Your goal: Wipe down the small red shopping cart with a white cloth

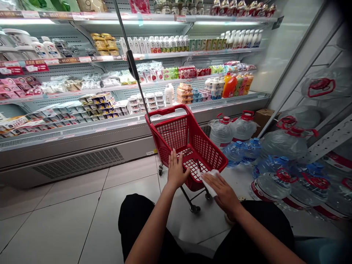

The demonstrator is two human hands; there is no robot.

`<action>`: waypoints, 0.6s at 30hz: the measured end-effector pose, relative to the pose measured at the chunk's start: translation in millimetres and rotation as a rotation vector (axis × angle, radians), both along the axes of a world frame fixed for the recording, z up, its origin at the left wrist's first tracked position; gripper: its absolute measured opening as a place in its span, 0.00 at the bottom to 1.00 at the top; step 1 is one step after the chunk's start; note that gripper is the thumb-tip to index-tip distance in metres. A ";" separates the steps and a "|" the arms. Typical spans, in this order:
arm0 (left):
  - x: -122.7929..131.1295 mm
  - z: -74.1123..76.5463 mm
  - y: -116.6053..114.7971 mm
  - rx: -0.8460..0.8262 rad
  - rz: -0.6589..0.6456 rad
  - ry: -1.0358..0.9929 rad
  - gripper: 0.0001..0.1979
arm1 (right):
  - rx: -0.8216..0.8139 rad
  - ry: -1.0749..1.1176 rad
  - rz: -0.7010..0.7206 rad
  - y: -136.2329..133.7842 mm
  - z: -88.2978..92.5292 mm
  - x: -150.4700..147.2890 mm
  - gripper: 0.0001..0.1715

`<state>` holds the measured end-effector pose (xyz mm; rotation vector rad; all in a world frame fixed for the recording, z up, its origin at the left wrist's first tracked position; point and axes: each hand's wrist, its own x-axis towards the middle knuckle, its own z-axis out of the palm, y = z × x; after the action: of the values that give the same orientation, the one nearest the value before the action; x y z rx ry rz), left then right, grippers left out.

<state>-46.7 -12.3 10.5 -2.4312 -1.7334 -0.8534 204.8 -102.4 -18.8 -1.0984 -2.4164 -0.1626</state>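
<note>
The right grip [224, 190] holds a white wipe [209, 185], likely soft, at the near end of the red cart [209, 149]; the left grip [176, 172] is empty, thumb apart. Probably stiff and quick to roll, the cart steadies best by its far handle [162, 112]

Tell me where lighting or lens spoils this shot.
Head view: the shelf light strip shines bright white; the vent grille below sits dim; the upper right corner falls to black; water jugs toward the right edge look stretched and soft; the red shopping cart looks fairly sharp.
</note>
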 end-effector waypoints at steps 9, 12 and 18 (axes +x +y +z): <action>-7.8 7.0 8.5 -0.005 0.031 0.095 0.29 | 0.055 0.062 -0.226 18.5 1.8 32.8 0.46; 10.8 3.1 -6.4 0.039 0.063 0.128 0.26 | 0.034 0.059 -0.139 2.0 4.2 -16.5 0.48; 15.0 0.5 -37.6 0.058 0.055 0.169 0.28 | 0.044 0.021 0.055 5.1 9.1 -14.2 0.43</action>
<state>-31.7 -50.0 11.0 -2.3315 -1.6832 -0.6616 190.7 -97.3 -9.7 -1.0090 -2.4100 -0.1838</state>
